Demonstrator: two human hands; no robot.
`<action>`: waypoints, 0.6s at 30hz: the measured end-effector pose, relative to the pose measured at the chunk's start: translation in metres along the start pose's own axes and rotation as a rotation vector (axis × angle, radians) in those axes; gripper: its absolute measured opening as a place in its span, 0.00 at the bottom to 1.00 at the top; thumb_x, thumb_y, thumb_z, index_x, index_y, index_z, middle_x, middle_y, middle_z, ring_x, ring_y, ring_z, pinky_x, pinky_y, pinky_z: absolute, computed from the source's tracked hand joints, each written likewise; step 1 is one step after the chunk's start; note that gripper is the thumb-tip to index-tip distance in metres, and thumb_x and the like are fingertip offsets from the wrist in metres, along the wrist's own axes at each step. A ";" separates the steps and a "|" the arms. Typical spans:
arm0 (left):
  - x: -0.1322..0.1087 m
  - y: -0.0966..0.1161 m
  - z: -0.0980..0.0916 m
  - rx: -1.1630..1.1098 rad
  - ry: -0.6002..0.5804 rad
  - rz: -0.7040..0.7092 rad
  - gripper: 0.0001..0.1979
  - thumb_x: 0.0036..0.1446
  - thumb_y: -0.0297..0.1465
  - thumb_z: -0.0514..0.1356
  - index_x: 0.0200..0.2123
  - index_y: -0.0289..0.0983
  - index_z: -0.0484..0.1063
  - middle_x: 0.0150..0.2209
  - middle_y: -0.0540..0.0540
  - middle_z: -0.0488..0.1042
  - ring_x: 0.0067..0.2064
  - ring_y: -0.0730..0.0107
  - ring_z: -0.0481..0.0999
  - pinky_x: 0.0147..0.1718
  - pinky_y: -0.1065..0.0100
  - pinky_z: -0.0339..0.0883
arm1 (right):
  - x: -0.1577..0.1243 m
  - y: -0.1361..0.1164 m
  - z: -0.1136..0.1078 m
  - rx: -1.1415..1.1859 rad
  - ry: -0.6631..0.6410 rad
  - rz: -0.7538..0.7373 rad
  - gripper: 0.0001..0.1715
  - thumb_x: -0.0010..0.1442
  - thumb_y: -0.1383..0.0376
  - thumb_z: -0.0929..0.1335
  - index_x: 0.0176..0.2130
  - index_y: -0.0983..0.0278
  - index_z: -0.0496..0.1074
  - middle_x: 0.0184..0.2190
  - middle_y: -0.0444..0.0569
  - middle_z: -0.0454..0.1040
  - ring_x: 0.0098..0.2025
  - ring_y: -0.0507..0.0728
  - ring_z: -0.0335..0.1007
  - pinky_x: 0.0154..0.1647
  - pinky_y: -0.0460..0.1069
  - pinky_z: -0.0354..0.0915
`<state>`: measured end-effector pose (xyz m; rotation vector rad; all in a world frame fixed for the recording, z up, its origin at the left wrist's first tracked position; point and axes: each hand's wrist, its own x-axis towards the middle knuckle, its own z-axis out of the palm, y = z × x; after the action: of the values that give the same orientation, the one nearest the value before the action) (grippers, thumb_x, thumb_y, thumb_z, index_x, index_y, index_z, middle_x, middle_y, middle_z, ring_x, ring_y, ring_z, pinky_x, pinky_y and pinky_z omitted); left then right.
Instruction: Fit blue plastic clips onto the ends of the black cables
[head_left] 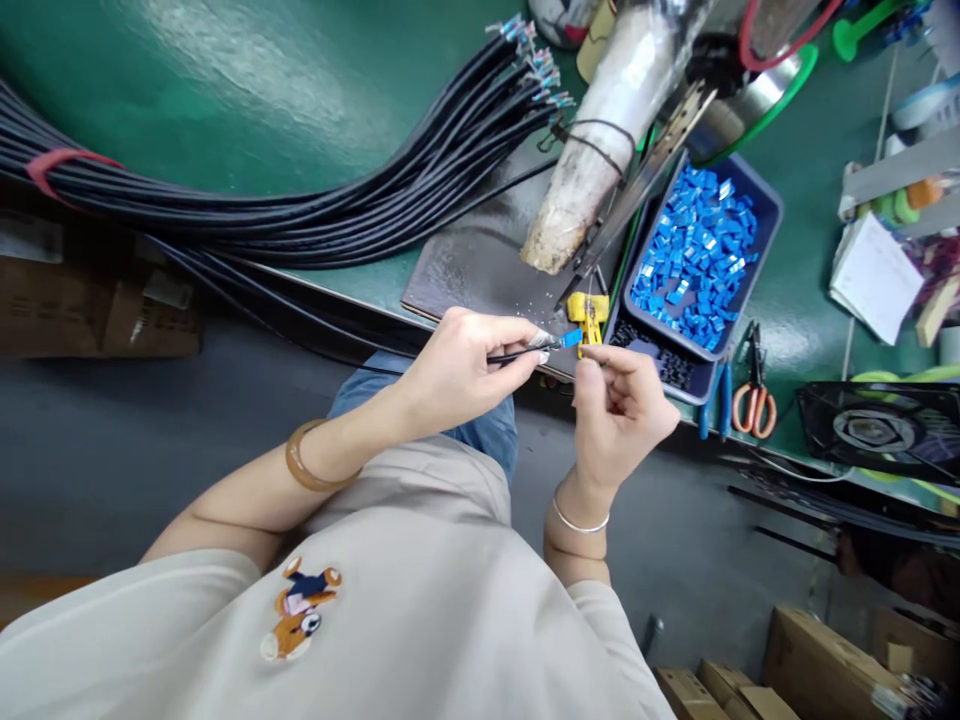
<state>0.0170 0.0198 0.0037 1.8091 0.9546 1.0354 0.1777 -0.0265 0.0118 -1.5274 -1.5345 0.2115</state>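
A blue connector (571, 338) tips a black cable (508, 356) in front of me, at the tabletop's (300, 120) near edge. My left grip (466, 362) is clamped on the cable just behind it, probably to steady that end while leaving the connector exposed. My right grip (624, 412), between four and five o'clock from it, has thumb and forefinger close together; whether they pinch anything I can't make out. Just beside the connector, at one o'clock, is a yellow tool (576, 306), perhaps placed there so both grips reach it.

At two o'clock a grey-blue tray (766, 250) holds heaped blue pieces (694, 250); past three, a second tray (701, 388) holds small black pieces (673, 368), both seemingly set for my right grip. Beyond them lie orange-handled cutters (756, 405). At ten o'clock lies a cable bundle (337, 222), a red band (46, 165) around it, likely for neatness.
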 end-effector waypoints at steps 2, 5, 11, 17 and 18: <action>0.001 0.000 0.001 0.040 -0.002 0.029 0.07 0.57 0.26 0.59 0.29 0.31 0.75 0.22 0.51 0.69 0.24 0.79 0.61 0.25 0.74 0.55 | 0.000 -0.002 0.002 -0.084 -0.063 -0.065 0.08 0.59 0.61 0.71 0.39 0.61 0.74 0.18 0.33 0.61 0.17 0.43 0.53 0.20 0.43 0.54; 0.000 -0.003 0.002 0.074 0.018 0.037 0.07 0.58 0.26 0.58 0.29 0.32 0.75 0.23 0.50 0.72 0.24 0.78 0.64 0.26 0.74 0.57 | 0.001 -0.004 0.008 -0.147 -0.073 -0.111 0.02 0.60 0.64 0.70 0.35 0.62 0.73 0.19 0.34 0.63 0.18 0.43 0.56 0.25 0.42 0.58; -0.004 -0.005 0.001 0.026 0.017 0.014 0.06 0.58 0.27 0.60 0.31 0.32 0.76 0.23 0.51 0.70 0.24 0.79 0.62 0.26 0.74 0.57 | 0.006 -0.001 0.007 0.044 -0.171 0.041 0.04 0.61 0.65 0.68 0.33 0.63 0.72 0.21 0.36 0.66 0.18 0.43 0.53 0.22 0.42 0.55; -0.006 -0.003 -0.006 -0.226 -0.049 -0.087 0.08 0.56 0.31 0.63 0.30 0.30 0.77 0.21 0.51 0.67 0.22 0.81 0.58 0.20 0.76 0.52 | 0.006 0.012 0.006 0.446 -0.374 0.198 0.10 0.60 0.60 0.70 0.30 0.62 0.71 0.17 0.35 0.63 0.16 0.44 0.55 0.15 0.41 0.51; -0.006 -0.003 -0.007 -0.252 -0.053 -0.116 0.09 0.56 0.31 0.63 0.29 0.30 0.77 0.21 0.51 0.66 0.22 0.81 0.58 0.19 0.76 0.51 | 0.005 0.012 0.007 0.435 -0.341 0.188 0.09 0.60 0.60 0.71 0.30 0.62 0.72 0.17 0.36 0.65 0.16 0.44 0.56 0.15 0.41 0.51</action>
<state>0.0077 0.0180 0.0015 1.5483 0.8455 0.9831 0.1828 -0.0163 0.0024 -1.3246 -1.4743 0.8938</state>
